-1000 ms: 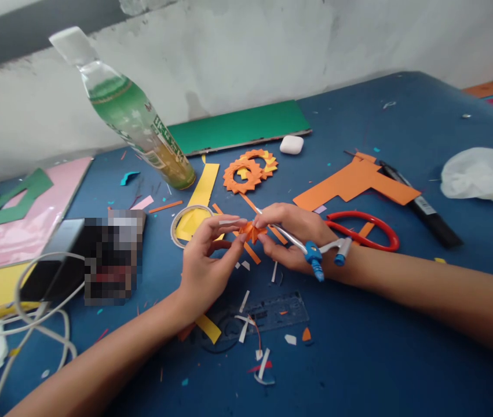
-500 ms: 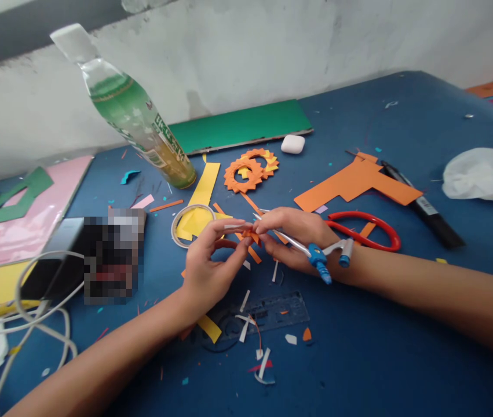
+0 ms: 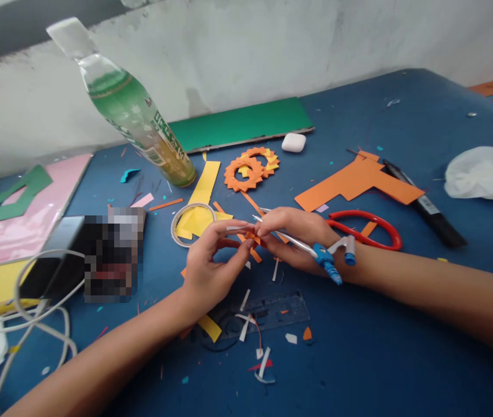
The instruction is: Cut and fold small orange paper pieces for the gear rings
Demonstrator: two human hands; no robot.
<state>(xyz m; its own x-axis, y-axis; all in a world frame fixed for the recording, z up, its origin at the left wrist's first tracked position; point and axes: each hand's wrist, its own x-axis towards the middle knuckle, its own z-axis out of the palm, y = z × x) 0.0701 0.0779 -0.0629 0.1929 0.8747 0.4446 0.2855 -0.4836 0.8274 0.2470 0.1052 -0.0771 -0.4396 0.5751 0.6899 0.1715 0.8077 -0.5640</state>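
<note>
My left hand (image 3: pixel 211 269) is closed in a pinch on a small piece of orange paper (image 3: pixel 252 237). Fingertips of my right hand (image 3: pixel 300 231) meet it from the other side, and the same hand holds a drawing compass (image 3: pixel 325 255), its blue hinge lying by the wrist and its metal point reaching the paper. How the paper is folded is hidden by the fingers. Just behind the hands lie a tape roll (image 3: pixel 175 225) and a yellow paper strip (image 3: pixel 205 182). Two jagged folded paper rings (image 3: pixel 233 174) overlap farther back. Red-handled scissors (image 3: pixel 396 231) are partly covered by my right forearm.
A tall bottle (image 3: pixel 142 121) stands at back left before a green board (image 3: pixel 246 124). Cut orange paper (image 3: pixel 350 179), a black marker (image 3: pixel 441 223) and a crumpled tissue (image 3: pixel 481 174) lie right. White cable (image 3: pixel 66 330) loops at left. A clear stencil (image 3: pixel 289 307) lies among scraps in front.
The compass's hinge end has shifted slightly right and down in my right hand. Both hands stay nearly in place, still on the orange paper.
</note>
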